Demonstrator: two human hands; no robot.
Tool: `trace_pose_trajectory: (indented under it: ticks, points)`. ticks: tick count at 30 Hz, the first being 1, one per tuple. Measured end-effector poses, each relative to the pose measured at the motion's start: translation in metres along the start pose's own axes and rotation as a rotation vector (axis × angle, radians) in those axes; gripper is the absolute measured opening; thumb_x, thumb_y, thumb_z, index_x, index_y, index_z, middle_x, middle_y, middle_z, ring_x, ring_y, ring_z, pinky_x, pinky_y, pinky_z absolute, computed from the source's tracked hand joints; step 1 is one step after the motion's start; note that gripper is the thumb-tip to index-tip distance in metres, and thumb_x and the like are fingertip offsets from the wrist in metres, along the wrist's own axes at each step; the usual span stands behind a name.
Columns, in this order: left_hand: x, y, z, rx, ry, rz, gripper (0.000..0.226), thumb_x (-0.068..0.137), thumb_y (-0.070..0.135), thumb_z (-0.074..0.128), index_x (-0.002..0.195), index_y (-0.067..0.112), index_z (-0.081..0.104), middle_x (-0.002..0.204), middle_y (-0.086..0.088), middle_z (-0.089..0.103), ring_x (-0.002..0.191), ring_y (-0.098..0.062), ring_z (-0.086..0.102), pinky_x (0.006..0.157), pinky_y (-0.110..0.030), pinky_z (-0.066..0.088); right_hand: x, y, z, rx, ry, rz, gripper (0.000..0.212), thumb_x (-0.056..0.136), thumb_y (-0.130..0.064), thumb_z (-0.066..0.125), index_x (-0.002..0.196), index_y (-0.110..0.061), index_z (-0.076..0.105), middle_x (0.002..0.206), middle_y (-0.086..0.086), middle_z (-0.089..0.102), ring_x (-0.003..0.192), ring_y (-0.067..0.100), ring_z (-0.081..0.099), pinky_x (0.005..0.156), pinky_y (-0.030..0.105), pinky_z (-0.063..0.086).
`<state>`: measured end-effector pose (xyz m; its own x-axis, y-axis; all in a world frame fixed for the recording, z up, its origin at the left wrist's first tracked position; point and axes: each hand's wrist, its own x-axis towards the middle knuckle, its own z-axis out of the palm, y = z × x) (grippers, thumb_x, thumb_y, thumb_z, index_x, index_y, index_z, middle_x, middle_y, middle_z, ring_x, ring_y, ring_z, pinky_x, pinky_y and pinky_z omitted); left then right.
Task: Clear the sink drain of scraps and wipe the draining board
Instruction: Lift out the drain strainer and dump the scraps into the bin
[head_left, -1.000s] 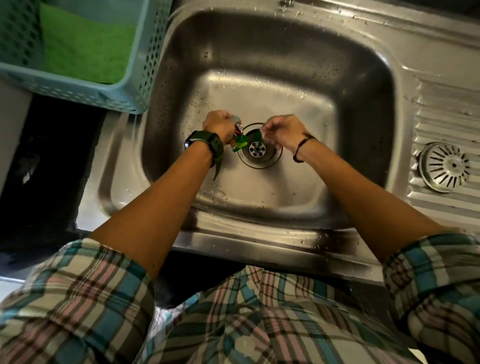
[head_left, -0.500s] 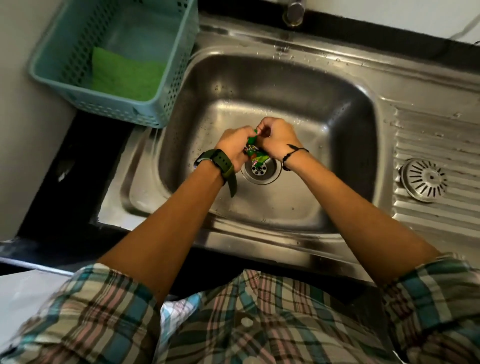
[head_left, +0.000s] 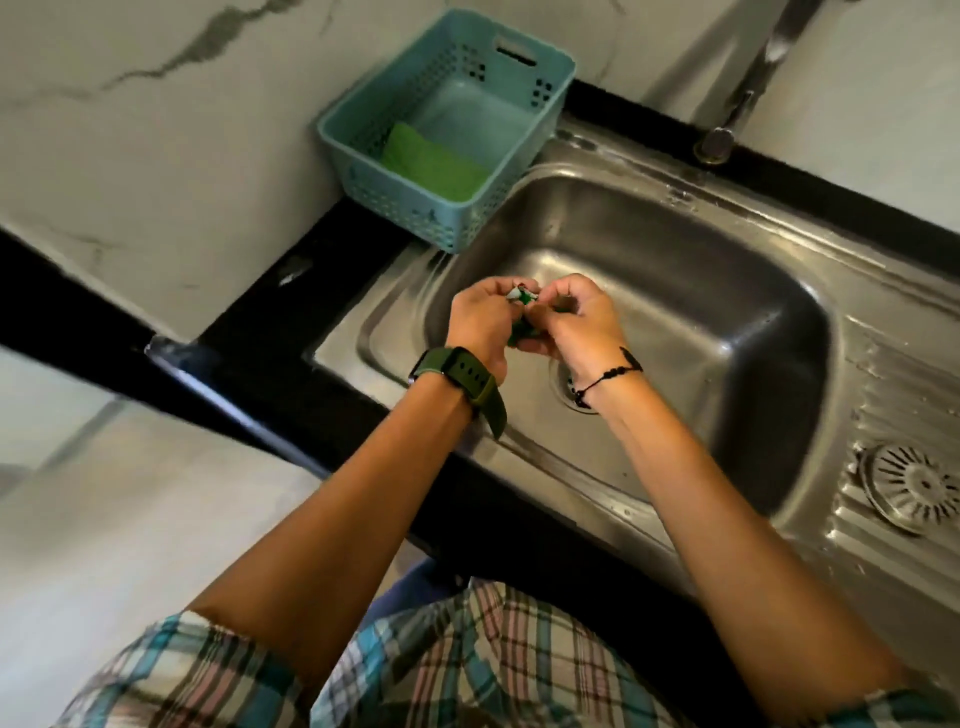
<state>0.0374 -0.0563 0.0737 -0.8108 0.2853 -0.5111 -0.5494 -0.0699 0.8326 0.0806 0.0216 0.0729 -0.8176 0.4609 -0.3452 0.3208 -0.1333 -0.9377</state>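
Green and white scraps (head_left: 522, 297) are bunched between my two hands above the steel sink (head_left: 675, 270). My left hand (head_left: 485, 319), with a dark green watch on the wrist, is shut on them from the left. My right hand (head_left: 576, 322), with a black cord bracelet, pinches them from the right. The sink drain (head_left: 569, 387) lies below my right wrist, half hidden by it. The ribbed draining board (head_left: 904, 395) runs along the right, with the round metal strainer (head_left: 911, 486) lying on it.
A teal plastic basket (head_left: 511, 98) holding a green scrub pad (head_left: 434, 169) stands at the sink's back left corner. The tap (head_left: 737, 98) rises at the back. A black counter edge (head_left: 249, 322) borders the sink on the left, with pale floor below it.
Both hands lifted the scraps up off the drain and closed together around them. The camera swung left and back, so the basket, wall and floor now show.
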Motion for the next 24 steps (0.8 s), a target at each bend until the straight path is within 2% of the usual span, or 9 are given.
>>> trace_pose_trajectory:
  ticks: [2,6,8,11,12,16,18,22,24]
  points:
    - [-0.017,0.003,-0.021,-0.081,0.033,0.014,0.036,0.085,-0.014,0.035,0.075,0.010,0.060,0.076,-0.010,0.062,0.072,-0.025,0.062,0.073,-0.042,0.056,-0.013,-0.002,0.019,0.030,-0.053,-0.038,0.029,0.083,0.007,0.057,0.069,-0.016,0.045,0.082,0.007,0.054,0.074,0.023,0.062,0.059,0.032,0.060]
    - [-0.064,0.007,-0.089,-0.340,0.038,0.094,0.035,0.087,-0.011,0.035,0.089,0.009,0.063,0.087,-0.012,0.066,0.073,-0.020,0.066,0.051,-0.026,0.055,-0.046,-0.003,0.068,-0.001,-0.241,-0.157,0.031,0.080,0.006,0.061,0.077,-0.022,0.049,0.085,0.004,0.059,0.067,0.013,0.063,0.051,0.021,0.057]
    - [-0.092,0.000,-0.131,-0.470,0.064,0.166,0.038,0.087,-0.011,0.035,0.093,0.011,0.065,0.088,-0.009,0.071,0.072,-0.018,0.070,0.053,-0.025,0.055,-0.067,0.004,0.100,-0.059,-0.382,-0.235,0.031,0.079,0.004,0.062,0.081,-0.026,0.053,0.086,0.001,0.062,0.074,0.016,0.067,0.053,0.023,0.058]
    - [-0.131,-0.027,-0.188,-0.503,0.193,0.240,0.041,0.085,-0.011,0.033,0.094,0.014,0.064,0.084,-0.004,0.074,0.075,-0.017,0.070,0.062,-0.029,0.058,-0.101,0.031,0.149,-0.213,-0.599,-0.349,0.021,0.077,0.001,0.063,0.086,-0.017,0.059,0.080,-0.009,0.062,0.074,-0.001,0.065,0.056,0.019,0.058]
    - [-0.141,-0.039,-0.205,-0.509,0.255,0.243,0.041,0.085,-0.012,0.032,0.095,0.013,0.063,0.085,-0.005,0.072,0.076,-0.018,0.069,0.065,-0.030,0.056,-0.112,0.044,0.165,-0.258,-0.667,-0.335,0.019,0.077,0.002,0.063,0.084,-0.015,0.060,0.077,-0.010,0.061,0.072,-0.001,0.065,0.057,0.021,0.059]
    - [-0.166,-0.100,-0.268,-0.584,0.502,0.150,0.035,0.085,-0.014,0.033,0.095,0.006,0.060,0.089,-0.009,0.064,0.081,-0.021,0.063,0.068,-0.031,0.056,-0.140,0.108,0.223,-0.415,-0.849,-0.119,0.018,0.078,0.007,0.061,0.072,-0.010,0.058,0.076,0.003,0.061,0.073,0.022,0.066,0.064,0.040,0.061]
    - [-0.174,-0.132,-0.294,-0.638,0.593,0.077,0.031,0.087,-0.012,0.033,0.100,0.004,0.056,0.089,-0.010,0.061,0.078,-0.019,0.060,0.066,-0.027,0.055,-0.150,0.141,0.247,-0.441,-0.910,0.017,0.030,0.077,0.013,0.057,0.065,-0.014,0.053,0.073,0.005,0.056,0.067,0.022,0.062,0.061,0.037,0.061]
    - [-0.180,-0.192,-0.334,-0.838,0.688,0.042,0.030,0.089,-0.004,0.034,0.087,0.010,0.061,0.072,-0.004,0.067,0.065,-0.013,0.061,0.056,-0.019,0.054,-0.162,0.206,0.281,-0.502,-0.961,0.177,0.036,0.078,0.018,0.052,0.062,-0.014,0.050,0.070,0.005,0.053,0.062,0.018,0.059,0.047,0.020,0.057]
    - [-0.180,-0.221,-0.351,-0.933,0.765,0.012,0.024,0.089,0.002,0.039,0.090,0.010,0.061,0.077,-0.005,0.064,0.067,-0.013,0.058,0.053,-0.017,0.054,-0.165,0.240,0.295,-0.540,-0.956,0.229,0.036,0.078,0.018,0.051,0.062,-0.014,0.050,0.070,0.005,0.054,0.059,0.018,0.059,0.044,0.018,0.055]
